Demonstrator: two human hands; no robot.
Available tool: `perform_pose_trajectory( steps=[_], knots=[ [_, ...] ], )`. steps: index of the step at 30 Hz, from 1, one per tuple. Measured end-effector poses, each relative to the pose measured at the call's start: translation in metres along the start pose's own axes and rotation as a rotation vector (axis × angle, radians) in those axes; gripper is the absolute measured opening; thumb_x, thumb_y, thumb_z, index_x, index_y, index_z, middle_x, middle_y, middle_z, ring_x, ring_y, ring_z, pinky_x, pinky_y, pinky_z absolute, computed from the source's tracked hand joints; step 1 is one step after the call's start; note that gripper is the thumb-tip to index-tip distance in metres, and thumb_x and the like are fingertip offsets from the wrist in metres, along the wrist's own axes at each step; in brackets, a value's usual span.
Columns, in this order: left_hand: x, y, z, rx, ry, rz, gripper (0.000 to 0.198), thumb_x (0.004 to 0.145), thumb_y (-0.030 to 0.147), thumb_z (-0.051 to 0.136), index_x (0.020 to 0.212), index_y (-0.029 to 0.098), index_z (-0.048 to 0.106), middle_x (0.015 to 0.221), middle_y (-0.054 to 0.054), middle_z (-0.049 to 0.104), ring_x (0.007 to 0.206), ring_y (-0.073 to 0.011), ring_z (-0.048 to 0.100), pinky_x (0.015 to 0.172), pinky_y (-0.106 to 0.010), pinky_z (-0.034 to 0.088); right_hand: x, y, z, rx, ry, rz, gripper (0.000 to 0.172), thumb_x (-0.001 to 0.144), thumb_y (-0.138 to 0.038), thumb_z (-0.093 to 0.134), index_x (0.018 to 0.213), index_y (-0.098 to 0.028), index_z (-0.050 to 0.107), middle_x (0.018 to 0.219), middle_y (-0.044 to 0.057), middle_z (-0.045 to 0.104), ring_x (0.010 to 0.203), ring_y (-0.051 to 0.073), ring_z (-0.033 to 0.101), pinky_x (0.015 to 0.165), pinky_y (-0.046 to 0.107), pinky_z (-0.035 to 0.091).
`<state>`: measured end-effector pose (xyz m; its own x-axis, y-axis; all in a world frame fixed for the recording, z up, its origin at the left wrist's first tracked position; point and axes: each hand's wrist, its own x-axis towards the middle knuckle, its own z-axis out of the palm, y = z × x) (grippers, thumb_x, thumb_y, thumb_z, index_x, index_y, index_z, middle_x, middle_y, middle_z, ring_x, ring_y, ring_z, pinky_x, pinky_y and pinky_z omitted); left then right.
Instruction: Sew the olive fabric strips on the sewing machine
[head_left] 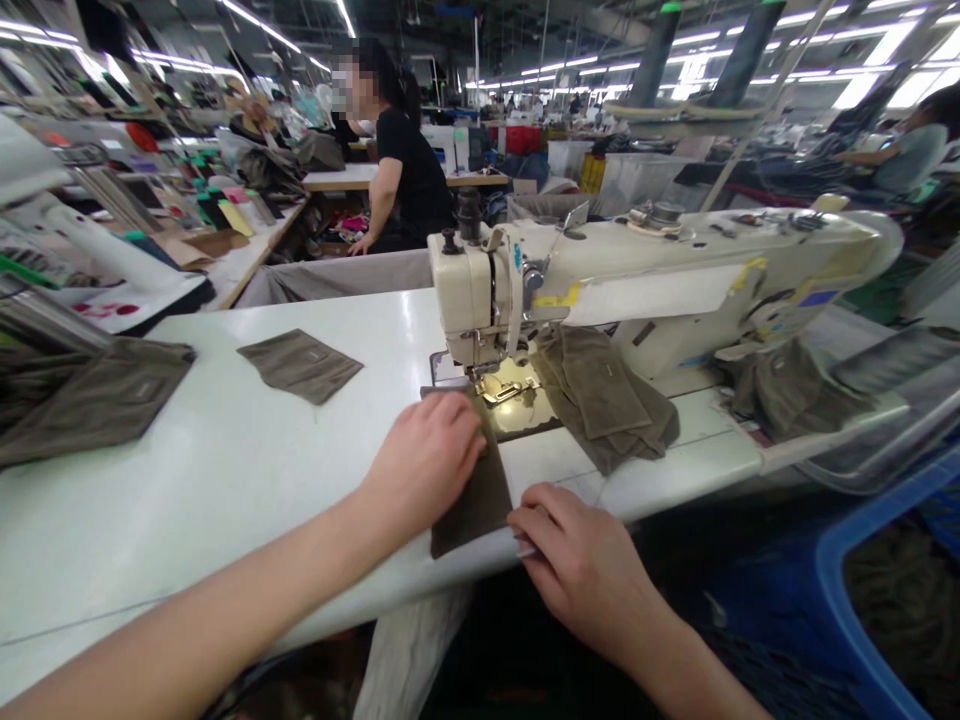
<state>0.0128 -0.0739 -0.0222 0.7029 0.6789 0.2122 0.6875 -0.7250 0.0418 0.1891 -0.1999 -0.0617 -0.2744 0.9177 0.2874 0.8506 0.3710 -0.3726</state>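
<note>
Pale tabletop (187, 420) at our sewing machine (465, 290), brown cloth (476, 515) lying lengthwise from the machine toward us. Left grip (425, 452) curls over its far half; right grip (577, 555) bunches by its near-right corner (we can't tell if either's pinching).

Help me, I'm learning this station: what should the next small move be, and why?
Probably ease the brown fabric gently toward the sewing machine head, keeping it straight: the left hand rests on it close to there, and the right hand is at its near right corner. I can't tell whether its far edge already lies beneath the needle.
</note>
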Motion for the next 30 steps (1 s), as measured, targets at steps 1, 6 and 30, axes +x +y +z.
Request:
perform_pose_trajectory(
  steps=[1,6,30],
  knots=[
    [-0.017,0.011,-0.001,-0.086,-0.051,0.118,0.017,0.097,0.021,0.051,0.095,0.017,0.067,0.103,-0.01,0.066,0.095,-0.0245,0.062,0.084,-0.039,0.054,-0.001,0.0,0.0,-0.011,0.0,-0.006,0.022,0.083,-0.008,0.059,0.1,-0.021,0.064,0.099,0.004,0.063,0.083,0.019,0.058,0.062,0.028,0.038],
    [-0.079,0.038,0.014,-0.068,0.051,0.356,0.028,0.092,0.01,0.047,0.115,0.012,0.064,0.113,-0.013,0.069,0.105,-0.0265,0.063,0.084,-0.038,0.059,-0.002,0.002,-0.002,0.005,-0.026,-0.029,0.027,0.082,-0.008,0.057,0.104,-0.021,0.065,0.099,0.005,0.063,0.086,0.02,0.059,0.064,0.028,0.042],
    [-0.048,0.008,0.023,-0.011,0.032,0.403,0.031,0.099,0.017,0.046,0.123,0.013,0.064,0.122,-0.013,0.068,0.108,-0.0262,0.061,0.085,-0.039,0.059,0.022,0.054,-0.024,-0.125,0.444,0.319,0.022,0.092,-0.018,0.052,0.105,-0.02,0.069,0.108,0.008,0.068,0.086,0.02,0.066,0.069,0.031,0.049]
  ],
)
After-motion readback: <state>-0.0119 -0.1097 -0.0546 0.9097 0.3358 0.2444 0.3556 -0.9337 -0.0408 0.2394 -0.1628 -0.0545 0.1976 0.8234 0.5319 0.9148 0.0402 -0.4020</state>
